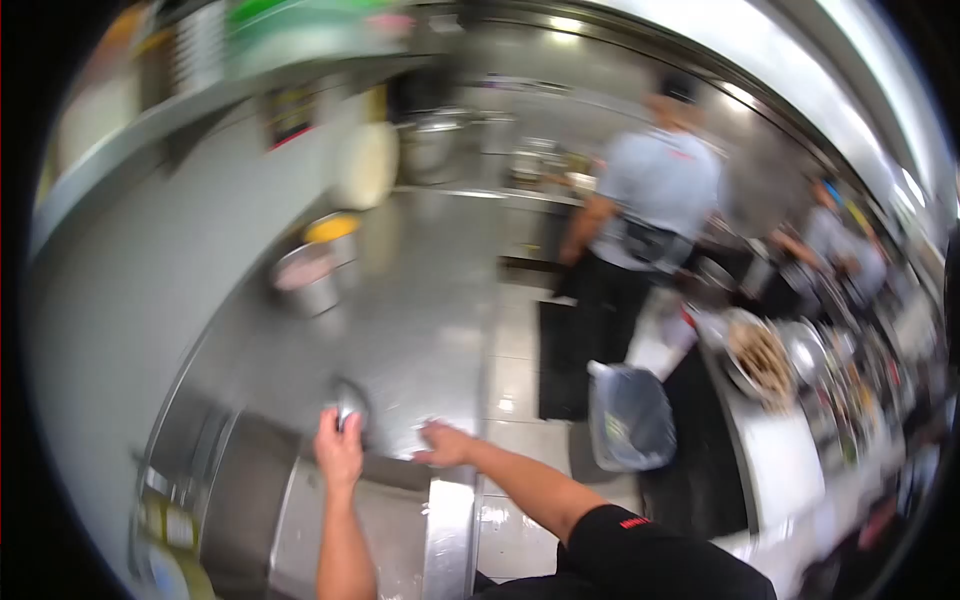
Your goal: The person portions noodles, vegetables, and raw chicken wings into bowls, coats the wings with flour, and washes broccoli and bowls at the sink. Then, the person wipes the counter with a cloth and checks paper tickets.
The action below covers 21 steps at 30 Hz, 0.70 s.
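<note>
My left hand (338, 445) is closed on a small round metal bowl (350, 402), held tilted over the near end of the steel counter (410, 300), just beyond the sink (350, 530). The bowl is blurred and its inside cannot be made out. To the right, by the counter's edge, my right hand (443, 443) is low over the steel surface with its fingers apart and nothing in them.
Two containers, one with pink contents (306, 275) and one with yellow (333, 230), stand by the left wall. A lined bin (632, 415) is on the floor at right. Beyond it, a person in grey (660, 190) stands facing away. More people are at far right.
</note>
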{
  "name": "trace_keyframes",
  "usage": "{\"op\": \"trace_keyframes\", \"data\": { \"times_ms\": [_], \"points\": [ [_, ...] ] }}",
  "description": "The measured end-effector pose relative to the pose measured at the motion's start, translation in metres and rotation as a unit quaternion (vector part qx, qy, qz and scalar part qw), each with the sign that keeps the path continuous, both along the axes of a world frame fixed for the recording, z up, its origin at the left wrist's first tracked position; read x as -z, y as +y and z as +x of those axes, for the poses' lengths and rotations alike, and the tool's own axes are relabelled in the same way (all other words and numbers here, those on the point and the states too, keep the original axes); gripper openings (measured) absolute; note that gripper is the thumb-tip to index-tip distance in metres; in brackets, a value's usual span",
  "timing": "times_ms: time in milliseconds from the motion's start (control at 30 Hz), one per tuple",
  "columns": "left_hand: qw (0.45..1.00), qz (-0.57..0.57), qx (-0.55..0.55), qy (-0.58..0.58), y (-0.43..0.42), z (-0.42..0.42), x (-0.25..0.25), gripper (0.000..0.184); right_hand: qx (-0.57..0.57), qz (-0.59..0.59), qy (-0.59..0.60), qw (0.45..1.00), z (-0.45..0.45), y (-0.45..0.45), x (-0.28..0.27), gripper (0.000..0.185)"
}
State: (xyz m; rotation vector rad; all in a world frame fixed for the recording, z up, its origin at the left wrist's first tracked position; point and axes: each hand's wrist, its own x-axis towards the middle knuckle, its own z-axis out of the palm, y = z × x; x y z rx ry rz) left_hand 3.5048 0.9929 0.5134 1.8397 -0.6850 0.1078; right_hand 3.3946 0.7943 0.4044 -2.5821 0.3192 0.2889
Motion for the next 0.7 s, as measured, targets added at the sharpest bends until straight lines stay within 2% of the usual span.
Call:
{"op": "trace_keyframes", "data": {
  "times_ms": [33,100,167,233,300,367,433,467,533,567,600,633,667,700],
  "points": [
    [0.993,0.068,0.027,-0.088,-0.012,-0.017,-0.009,0.022,0.074,0.067,-0.073,0.992,-0.024,0.003,-0.018,0.077],
    [0.944,0.201,0.096,-0.244,-0.035,-0.024,-0.001,0.016,0.175,0.054,-0.225,0.957,-0.075,0.000,-0.012,0.056],
    [0.895,0.299,0.128,-0.305,-0.052,-0.021,0.018,0.009,0.244,0.068,-0.262,0.931,-0.148,-0.001,-0.025,0.049],
    [0.866,0.384,0.137,-0.290,-0.058,-0.013,0.035,0.007,0.320,0.098,-0.247,0.910,-0.229,-0.006,-0.008,0.044],
    [0.901,0.316,0.060,-0.291,-0.065,-0.033,0.032,0.008,0.372,0.074,-0.214,0.900,-0.327,-0.005,0.021,0.042],
    [0.919,0.280,0.042,-0.274,-0.066,-0.029,0.063,0.008,0.451,0.105,-0.121,0.878,-0.432,0.005,0.066,0.042],
    [0.916,0.316,0.063,-0.240,-0.072,-0.052,0.059,0.010,0.526,0.072,-0.044,0.847,-0.534,0.028,0.087,0.042],
    [0.914,0.330,0.072,-0.223,-0.085,-0.071,0.054,0.011,0.548,0.065,-0.058,0.832,-0.585,0.037,0.114,0.043],
    [0.912,0.291,0.124,-0.262,-0.111,-0.139,0.043,0.012,0.599,0.078,0.026,0.797,-0.675,0.070,0.114,0.045],
    [0.908,0.274,0.148,-0.279,-0.119,-0.182,0.037,0.013,0.618,0.099,0.059,0.777,-0.719,0.084,0.133,0.048],
    [0.930,0.234,0.174,-0.222,-0.131,-0.252,0.020,0.012,0.636,0.122,0.093,0.756,-0.760,0.102,0.154,0.051],
    [0.923,0.247,0.236,-0.178,-0.155,-0.286,0.039,0.013,0.655,0.120,0.123,0.736,-0.800,0.125,0.165,0.054],
    [0.898,0.293,0.262,-0.199,-0.165,-0.359,0.015,0.018,0.667,0.121,0.154,0.718,-0.832,0.147,0.172,0.057],
    [0.874,0.307,0.297,-0.232,-0.182,-0.411,0.015,0.022,0.697,0.150,0.170,0.680,-0.863,0.170,0.174,0.062]
  ]
}}
